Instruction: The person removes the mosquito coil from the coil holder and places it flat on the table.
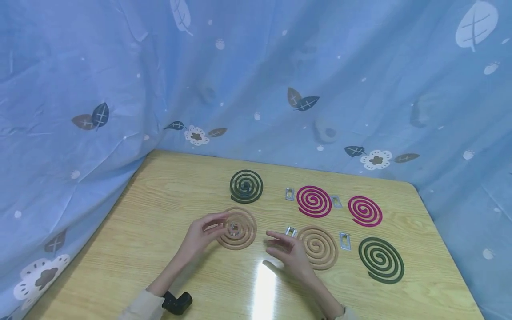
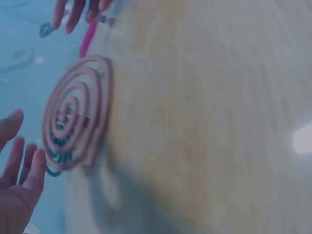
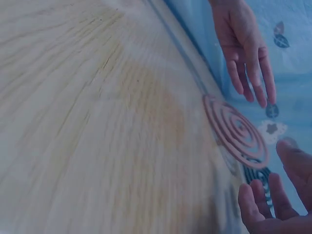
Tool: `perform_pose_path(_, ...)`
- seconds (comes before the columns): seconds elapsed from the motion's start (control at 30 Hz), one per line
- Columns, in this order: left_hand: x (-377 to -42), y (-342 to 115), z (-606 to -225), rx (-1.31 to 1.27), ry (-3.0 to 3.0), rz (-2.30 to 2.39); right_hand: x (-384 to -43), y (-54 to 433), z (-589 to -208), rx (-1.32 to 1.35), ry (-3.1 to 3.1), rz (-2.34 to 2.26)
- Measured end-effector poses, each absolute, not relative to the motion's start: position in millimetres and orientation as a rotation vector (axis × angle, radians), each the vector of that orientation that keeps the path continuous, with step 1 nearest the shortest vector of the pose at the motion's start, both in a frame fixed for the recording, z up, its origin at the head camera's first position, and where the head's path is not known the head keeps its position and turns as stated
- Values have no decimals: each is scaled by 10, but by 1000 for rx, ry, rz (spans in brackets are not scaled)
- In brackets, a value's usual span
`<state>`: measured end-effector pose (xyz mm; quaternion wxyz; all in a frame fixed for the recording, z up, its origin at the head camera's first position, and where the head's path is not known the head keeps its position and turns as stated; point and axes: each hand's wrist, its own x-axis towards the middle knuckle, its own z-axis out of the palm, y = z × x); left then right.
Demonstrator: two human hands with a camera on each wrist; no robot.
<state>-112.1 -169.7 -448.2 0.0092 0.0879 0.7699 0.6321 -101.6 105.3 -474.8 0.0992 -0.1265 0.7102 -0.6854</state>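
A tan mosquito coil (image 1: 253,232) lies at the middle-left of the table, with a small metal coil stand (image 1: 234,230) visible at its centre. My left hand (image 1: 203,232) is at its left edge, fingers apart and loosely bent, gripping nothing that shows; whether the fingertips touch the coil I cannot tell. To the right, my right hand (image 1: 289,251) hovers with relaxed fingers and holds nothing. Beside that hand lies a second tan coil (image 1: 334,249), and a metal stand (image 1: 290,231) is just beyond the fingers. In the left wrist view the first coil (image 2: 106,87) appears slightly raised.
A dark green coil (image 1: 258,195) lies behind, another dark green coil (image 1: 396,253) at the right. Two magenta coils (image 1: 314,201) and several flat metal stands (image 1: 345,241) lie between. A black object (image 1: 178,303) is by the left sleeve. Blue curtain (image 1: 256,80) borders the table.
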Motion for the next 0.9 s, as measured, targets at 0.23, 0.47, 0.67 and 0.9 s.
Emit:
perform_pose_path(0.23,-1101,-1814,-4600,180,2503,1866,-1116,831,-4779,-210,2057,-2015)
perform_pose_path(0.47,-1206,-1880,-4686,283,2557,1798,-1217,685,-4770,-277,2008,-2029)
perform_pose_path(0.67,-1259,-1851,-4709,206,2569,1760,-1241,639,-4755,-302,2057,-2014)
perform_pose_path(0.9,-1267,-1811,-4652,72,2592,1734,-1290,602,-4716,-271,2094,-2033)
